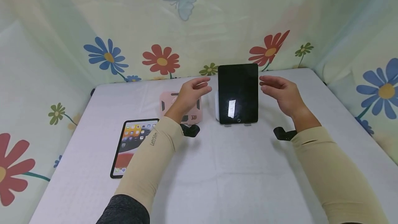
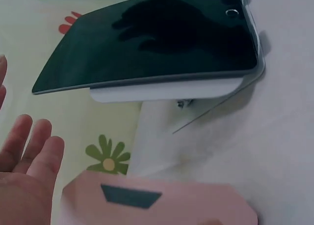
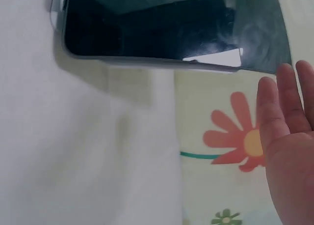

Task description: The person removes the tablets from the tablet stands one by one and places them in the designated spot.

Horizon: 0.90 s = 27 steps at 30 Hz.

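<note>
Stretchy beige sleeves (image 1: 146,165) reach in nearest me, slanting toward one and eleven o'clock. I see the glossy black tablet (image 1: 238,89) upright before a white stand (image 2: 162,91), three o'clock from my left grip (image 1: 189,94), nine from my right grip (image 1: 283,94). Both sit with fingers extended, holding nothing. Toward eight from it, a pink case (image 1: 168,101) and flat lit tablet (image 1: 136,136), each part-hidden by my left arm, lie on the white cloth-covered desk (image 1: 236,168).

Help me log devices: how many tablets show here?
2: one dark-screened tablet propped on a white stand, one lit tablet lying flat, partly behind the left sleeve. The pink case may hide another.
</note>
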Tool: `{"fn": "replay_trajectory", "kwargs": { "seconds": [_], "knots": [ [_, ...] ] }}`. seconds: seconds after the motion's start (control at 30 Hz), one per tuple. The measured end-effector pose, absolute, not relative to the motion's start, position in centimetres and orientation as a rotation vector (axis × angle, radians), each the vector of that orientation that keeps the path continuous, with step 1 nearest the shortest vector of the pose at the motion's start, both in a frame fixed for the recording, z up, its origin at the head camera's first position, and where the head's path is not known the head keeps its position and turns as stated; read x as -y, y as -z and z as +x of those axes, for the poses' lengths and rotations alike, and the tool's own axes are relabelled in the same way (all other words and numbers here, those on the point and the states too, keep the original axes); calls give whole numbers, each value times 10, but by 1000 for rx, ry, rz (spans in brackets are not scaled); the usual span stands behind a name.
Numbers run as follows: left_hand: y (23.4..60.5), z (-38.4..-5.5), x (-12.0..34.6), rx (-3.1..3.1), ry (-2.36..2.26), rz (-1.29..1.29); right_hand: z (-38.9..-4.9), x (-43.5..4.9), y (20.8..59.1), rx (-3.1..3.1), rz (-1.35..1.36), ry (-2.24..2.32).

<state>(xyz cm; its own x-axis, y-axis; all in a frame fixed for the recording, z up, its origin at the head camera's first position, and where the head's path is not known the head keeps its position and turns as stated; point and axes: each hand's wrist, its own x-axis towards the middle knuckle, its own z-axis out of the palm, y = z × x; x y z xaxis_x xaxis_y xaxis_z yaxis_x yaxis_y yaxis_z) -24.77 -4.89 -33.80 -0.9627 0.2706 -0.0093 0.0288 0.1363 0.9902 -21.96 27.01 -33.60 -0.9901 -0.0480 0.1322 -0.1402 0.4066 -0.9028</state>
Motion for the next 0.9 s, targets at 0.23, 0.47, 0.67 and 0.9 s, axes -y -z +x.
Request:
{"fn": "replay_trajectory", "kwargs": {
  "seconds": [0.23,0.47,0.67,0.9],
  "knots": [
    [338,-263,23,-2231,-1897,251,-233,-272,349,2572,83,-1744],
    [341,-270,12,-2241,-1891,195,-237,-267,355,2548,61,-1866],
    [346,-275,5,-2164,-1932,204,-243,-259,359,2494,34,-1981],
    [351,-279,1,-2148,-1909,228,-249,-256,363,2514,-4,-2009]
  ]
}}
